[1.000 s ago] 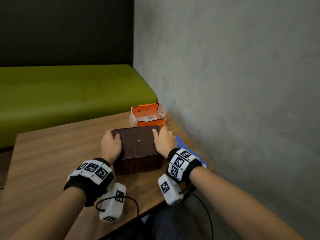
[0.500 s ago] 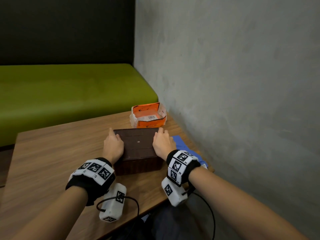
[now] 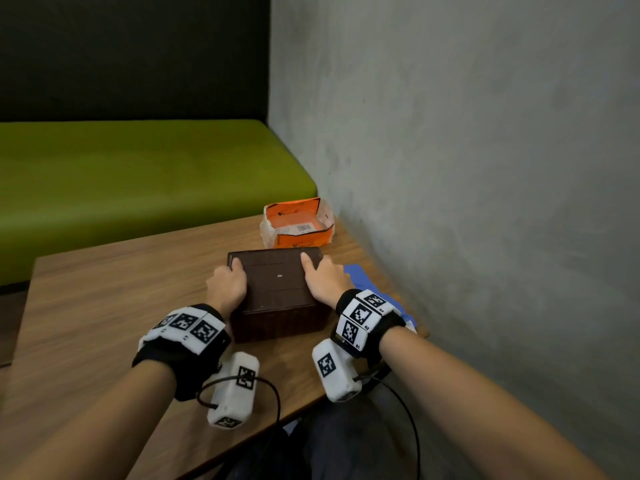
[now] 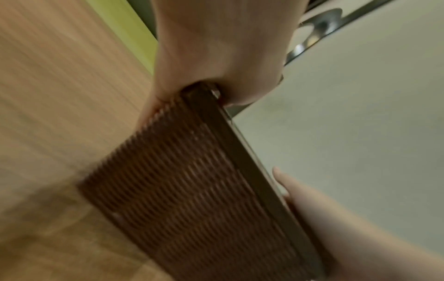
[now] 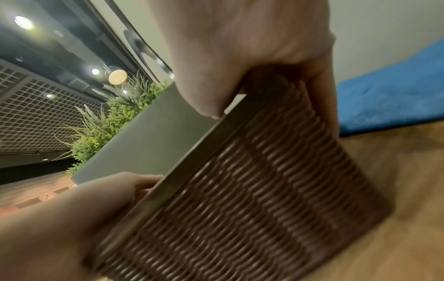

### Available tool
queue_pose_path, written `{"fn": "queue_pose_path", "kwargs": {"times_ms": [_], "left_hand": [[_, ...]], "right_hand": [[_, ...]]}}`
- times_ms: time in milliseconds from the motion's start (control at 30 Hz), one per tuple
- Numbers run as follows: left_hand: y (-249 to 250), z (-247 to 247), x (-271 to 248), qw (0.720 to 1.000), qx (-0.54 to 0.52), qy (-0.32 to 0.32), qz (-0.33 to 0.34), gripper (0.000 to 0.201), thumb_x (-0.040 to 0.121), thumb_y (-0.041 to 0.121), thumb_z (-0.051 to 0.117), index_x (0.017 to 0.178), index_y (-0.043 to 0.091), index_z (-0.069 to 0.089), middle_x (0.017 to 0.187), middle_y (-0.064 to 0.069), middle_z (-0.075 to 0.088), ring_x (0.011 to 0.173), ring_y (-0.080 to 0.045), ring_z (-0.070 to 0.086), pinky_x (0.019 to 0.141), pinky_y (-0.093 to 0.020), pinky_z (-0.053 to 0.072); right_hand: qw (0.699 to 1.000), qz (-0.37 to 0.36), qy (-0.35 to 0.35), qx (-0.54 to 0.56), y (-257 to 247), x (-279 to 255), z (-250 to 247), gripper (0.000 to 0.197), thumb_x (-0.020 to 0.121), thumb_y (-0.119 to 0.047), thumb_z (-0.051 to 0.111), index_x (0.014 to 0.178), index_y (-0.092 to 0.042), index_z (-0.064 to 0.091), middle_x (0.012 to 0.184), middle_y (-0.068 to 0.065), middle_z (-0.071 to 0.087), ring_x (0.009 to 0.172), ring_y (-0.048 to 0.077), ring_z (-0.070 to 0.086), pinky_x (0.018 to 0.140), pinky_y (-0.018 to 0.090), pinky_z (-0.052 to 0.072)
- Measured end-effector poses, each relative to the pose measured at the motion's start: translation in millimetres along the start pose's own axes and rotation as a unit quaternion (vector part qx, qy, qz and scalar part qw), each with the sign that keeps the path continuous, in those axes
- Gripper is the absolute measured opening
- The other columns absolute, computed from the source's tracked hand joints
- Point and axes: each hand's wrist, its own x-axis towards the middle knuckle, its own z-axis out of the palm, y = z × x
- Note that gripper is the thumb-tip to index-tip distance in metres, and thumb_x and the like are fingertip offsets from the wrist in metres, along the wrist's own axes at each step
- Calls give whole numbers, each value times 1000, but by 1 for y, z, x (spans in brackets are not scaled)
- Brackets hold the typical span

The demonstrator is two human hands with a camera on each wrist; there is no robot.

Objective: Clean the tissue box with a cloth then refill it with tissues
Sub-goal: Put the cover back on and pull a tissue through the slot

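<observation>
The dark brown woven tissue box (image 3: 278, 289) stands on the wooden table (image 3: 104, 306), bare flat side up. My left hand (image 3: 227, 289) grips its left side with the thumb on top near the far corner. My right hand (image 3: 325, 282) grips the right side the same way. In the left wrist view the left hand (image 4: 216, 47) clamps the box's ribbed wall (image 4: 187, 190); in the right wrist view the right hand (image 5: 240, 47) clamps the woven wall (image 5: 252, 190). The blue cloth (image 3: 360, 277) lies just right of the box. An opened orange tissue pack (image 3: 299, 225) sits behind it.
A grey wall (image 3: 485, 202) runs close along the table's right edge. A green bench seat (image 3: 138, 174) lies beyond the far edge. The table's near edge is just below my wrists. Bare wood stretches to the left of the box.
Both hands have slid forward along the box's sides, and the thumbs now lie on top near the far corners. The box stays in about the same place.
</observation>
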Motion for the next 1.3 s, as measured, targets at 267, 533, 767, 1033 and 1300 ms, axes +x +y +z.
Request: {"fn": "queue_pose_path", "kwargs": {"times_ms": [267,533,767,1033,1300], "left_hand": [[15,-23,-11,972,-180,91,119,45,91,52,34,82,12,54,105,-12,60,104,-29,56,95,-42,43],[-12,-13,-35,944,-41,53,322,87,70,17,77,141,11,27,138,-3,38,125,-14,39,107,-32,36],[-46,-21,-36,916,19,46,397,48,60,3,81,95,13,50,107,-7,46,101,-7,46,92,-43,52],[-23,-30,-39,891,135,112,419,10,81,11,64,91,10,62,90,-6,62,89,-25,57,79,-38,45],[5,-17,-33,908,246,14,338,23,86,17,58,105,8,67,109,-11,60,105,-25,50,85,-34,42]], "right_hand": [[967,-98,132,197,1,-8,-28,48,96,-46,35,101,-5,59,107,13,62,97,23,47,81,31,30],[970,-183,119,112,19,-11,-18,64,85,-37,62,139,-21,33,114,12,51,113,23,46,93,28,35],[937,-339,83,5,55,-23,-9,32,77,-23,73,96,-5,55,89,-2,42,81,11,43,69,-1,33],[935,-337,101,-51,52,-21,-18,14,86,-26,61,89,-12,59,89,5,50,82,18,52,75,29,44],[953,-284,42,-97,5,3,-17,27,86,-22,62,112,-14,65,112,11,57,109,26,53,98,39,42]]}}
